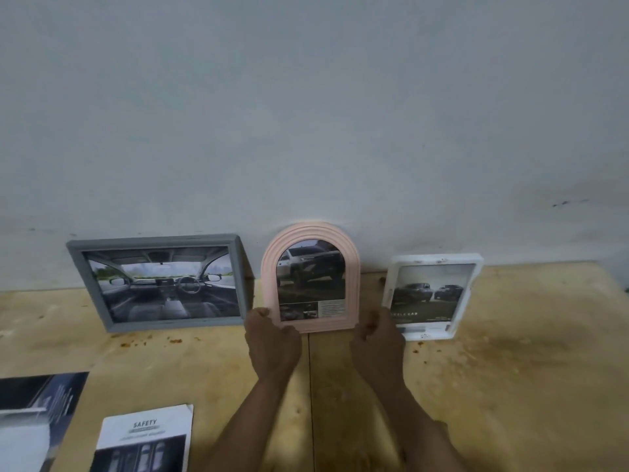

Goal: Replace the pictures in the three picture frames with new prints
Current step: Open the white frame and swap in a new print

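Note:
Three picture frames lean against the wall at the back of the wooden table. The grey frame (160, 281) on the left shows a car interior. In the middle stands the pink arched frame (310, 277) with a pickup truck print. The white frame (430, 294) on the right shows two dark vehicles. My left hand (272, 342) grips the pink frame's lower left corner. My right hand (377, 338) is curled at its lower right corner, beside the white frame; whether it touches the pink frame is unclear.
Two loose prints lie at the near left: a dark one (30, 413) at the edge and one headed "SAFETY" (144, 441). The table (510, 369) is stained yellow wood with a seam down the middle. A pale wall (306, 114) rises behind the frames.

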A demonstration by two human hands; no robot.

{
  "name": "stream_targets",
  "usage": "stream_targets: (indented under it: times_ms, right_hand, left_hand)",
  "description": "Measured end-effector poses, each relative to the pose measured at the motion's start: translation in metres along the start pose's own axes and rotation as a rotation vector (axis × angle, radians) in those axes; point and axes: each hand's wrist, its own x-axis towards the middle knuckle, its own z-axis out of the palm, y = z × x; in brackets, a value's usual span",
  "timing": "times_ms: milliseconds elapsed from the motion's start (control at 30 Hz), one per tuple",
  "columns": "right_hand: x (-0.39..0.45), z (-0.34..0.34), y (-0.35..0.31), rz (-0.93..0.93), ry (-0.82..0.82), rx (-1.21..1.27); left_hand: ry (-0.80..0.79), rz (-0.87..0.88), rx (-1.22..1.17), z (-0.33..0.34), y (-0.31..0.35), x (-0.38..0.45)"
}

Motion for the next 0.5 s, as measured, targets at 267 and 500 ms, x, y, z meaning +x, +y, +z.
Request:
stream_targets:
  times_ms: [267, 500]
  right_hand:
    - [0.033, -0.098, 0.069, -0.014, 0.247, -0.049]
    - [0.096, -0.145, 0.103, 0.139, 0.022, -0.045]
  left_hand:
    - [-0.438, 0.153, 0.040, 0.062, 0.032, -0.066]
    - [-0.434, 0.225, 0.079, 0.123, 0.071, -0.080]
